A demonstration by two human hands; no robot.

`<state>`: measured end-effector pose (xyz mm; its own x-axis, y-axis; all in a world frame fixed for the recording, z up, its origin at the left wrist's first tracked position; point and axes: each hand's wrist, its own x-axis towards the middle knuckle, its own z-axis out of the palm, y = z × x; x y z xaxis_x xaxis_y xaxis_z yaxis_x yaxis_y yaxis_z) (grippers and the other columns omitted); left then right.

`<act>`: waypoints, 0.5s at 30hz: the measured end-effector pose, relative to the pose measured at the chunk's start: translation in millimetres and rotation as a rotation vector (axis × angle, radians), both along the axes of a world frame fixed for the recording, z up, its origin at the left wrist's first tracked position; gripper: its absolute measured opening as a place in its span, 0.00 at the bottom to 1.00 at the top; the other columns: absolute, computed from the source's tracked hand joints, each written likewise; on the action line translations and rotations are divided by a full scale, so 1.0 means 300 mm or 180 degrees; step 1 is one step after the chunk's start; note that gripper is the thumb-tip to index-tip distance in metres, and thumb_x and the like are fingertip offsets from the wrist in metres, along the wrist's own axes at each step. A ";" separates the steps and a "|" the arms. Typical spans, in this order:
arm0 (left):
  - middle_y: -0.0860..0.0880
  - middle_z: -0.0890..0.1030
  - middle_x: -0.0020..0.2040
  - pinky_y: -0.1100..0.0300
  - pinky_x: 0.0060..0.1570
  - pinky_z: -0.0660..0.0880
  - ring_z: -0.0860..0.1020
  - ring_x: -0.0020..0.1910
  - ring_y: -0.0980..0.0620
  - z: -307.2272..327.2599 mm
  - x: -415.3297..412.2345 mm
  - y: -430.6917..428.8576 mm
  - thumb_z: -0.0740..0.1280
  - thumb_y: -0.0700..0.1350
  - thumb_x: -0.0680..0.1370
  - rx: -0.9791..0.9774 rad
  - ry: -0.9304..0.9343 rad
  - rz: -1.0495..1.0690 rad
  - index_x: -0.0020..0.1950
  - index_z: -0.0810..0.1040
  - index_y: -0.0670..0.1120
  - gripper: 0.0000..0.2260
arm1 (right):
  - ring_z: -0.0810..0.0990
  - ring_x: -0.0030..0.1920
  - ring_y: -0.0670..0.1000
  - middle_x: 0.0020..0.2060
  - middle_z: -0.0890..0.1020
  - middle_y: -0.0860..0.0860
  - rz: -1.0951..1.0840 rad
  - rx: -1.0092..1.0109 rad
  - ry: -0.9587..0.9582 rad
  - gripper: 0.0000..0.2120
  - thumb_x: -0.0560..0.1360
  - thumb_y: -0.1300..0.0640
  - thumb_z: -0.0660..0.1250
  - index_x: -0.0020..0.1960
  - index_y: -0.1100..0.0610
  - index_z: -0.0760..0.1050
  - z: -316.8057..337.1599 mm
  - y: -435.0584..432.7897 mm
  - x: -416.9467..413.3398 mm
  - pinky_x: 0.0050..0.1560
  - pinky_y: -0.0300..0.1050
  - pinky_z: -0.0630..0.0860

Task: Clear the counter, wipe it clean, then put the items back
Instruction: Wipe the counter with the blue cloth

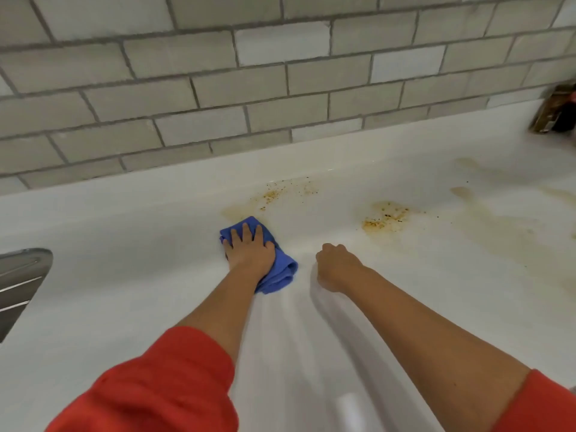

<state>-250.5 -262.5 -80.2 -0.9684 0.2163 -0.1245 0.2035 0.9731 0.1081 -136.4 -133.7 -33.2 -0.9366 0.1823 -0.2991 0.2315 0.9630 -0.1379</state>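
Counter [436,275]: white, broad, running left to right under a wall [218,88] of grey brick-pattern tile.
Cloth [282,269]: blue, folded into a bunched oblong; lies flat on the counter just left of centre. Long axis runs diagonally, far end toward the wall and left, near end toward the viewer and right. Far corner touches the edge of a stain.
Left hand [249,251]: palm down, fingers spread flat, pressing on the cloth's far half; not gripping it.
Right hand [336,266]: clenched in a fist, holding nothing, knuckles resting on the counter just right of the cloth, apart from it.
Sleeves [162,385]: red, pushed up both forearms.
Stains [385,218]: yellow-brown patches with dark specks, beyond and right of the cloth; fainter smears further right.
Sink [21,285]: steel rim, far left edge.
Dark object [554,110]: far right against the wall, blurred; cannot tell what it is.
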 end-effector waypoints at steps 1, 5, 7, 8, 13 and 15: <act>0.47 0.44 0.78 0.45 0.73 0.42 0.44 0.76 0.42 -0.005 0.014 0.044 0.45 0.53 0.82 0.0009 0.0065 -0.0135 0.77 0.45 0.50 0.24 | 0.65 0.66 0.57 0.65 0.67 0.56 -0.0008 -0.0024 0.0000 0.16 0.79 0.63 0.54 0.66 0.63 0.66 -0.001 0.001 -0.001 0.61 0.45 0.68; 0.48 0.47 0.78 0.47 0.74 0.41 0.46 0.77 0.45 -0.025 0.167 0.109 0.46 0.53 0.82 0.0128 0.0247 -0.0879 0.77 0.49 0.52 0.23 | 0.67 0.66 0.57 0.65 0.68 0.56 -0.0035 -0.0294 0.0055 0.17 0.79 0.61 0.57 0.67 0.61 0.65 0.009 0.037 0.008 0.62 0.47 0.68; 0.50 0.46 0.78 0.50 0.73 0.38 0.44 0.77 0.47 -0.031 0.279 0.047 0.45 0.57 0.81 0.0231 0.0238 -0.1170 0.77 0.48 0.55 0.24 | 0.70 0.62 0.57 0.63 0.71 0.57 -0.0097 -0.0561 0.0111 0.17 0.77 0.64 0.56 0.66 0.60 0.65 0.019 0.054 0.021 0.59 0.48 0.70; 0.52 0.45 0.78 0.51 0.73 0.36 0.42 0.77 0.49 -0.033 0.333 -0.001 0.42 0.61 0.78 0.0273 0.0228 -0.1276 0.76 0.47 0.57 0.27 | 0.71 0.61 0.57 0.61 0.72 0.57 -0.0117 -0.0633 0.0137 0.18 0.76 0.66 0.56 0.65 0.59 0.65 0.022 0.059 0.025 0.57 0.47 0.71; 0.55 0.42 0.77 0.48 0.73 0.38 0.40 0.77 0.51 -0.028 0.377 -0.220 0.36 0.70 0.70 0.0328 0.0166 -0.0784 0.76 0.46 0.60 0.35 | 0.71 0.52 0.54 0.57 0.74 0.56 -0.0064 -0.0517 0.0059 0.19 0.75 0.70 0.54 0.65 0.60 0.64 0.034 0.047 0.002 0.46 0.44 0.69; 0.51 0.45 0.78 0.45 0.73 0.41 0.44 0.77 0.48 -0.025 0.269 -0.251 0.43 0.64 0.77 0.0191 0.0225 -0.0323 0.77 0.48 0.56 0.29 | 0.68 0.50 0.53 0.51 0.73 0.55 -0.0050 -0.0452 -0.0021 0.19 0.75 0.70 0.54 0.65 0.61 0.63 0.033 0.030 -0.006 0.41 0.42 0.67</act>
<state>-169.7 -337.6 -87.7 -0.9470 0.3187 -0.0405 0.3098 0.9393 0.1474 -138.1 -124.5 -23.4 -0.9320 0.1522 -0.3290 0.2476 0.9302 -0.2710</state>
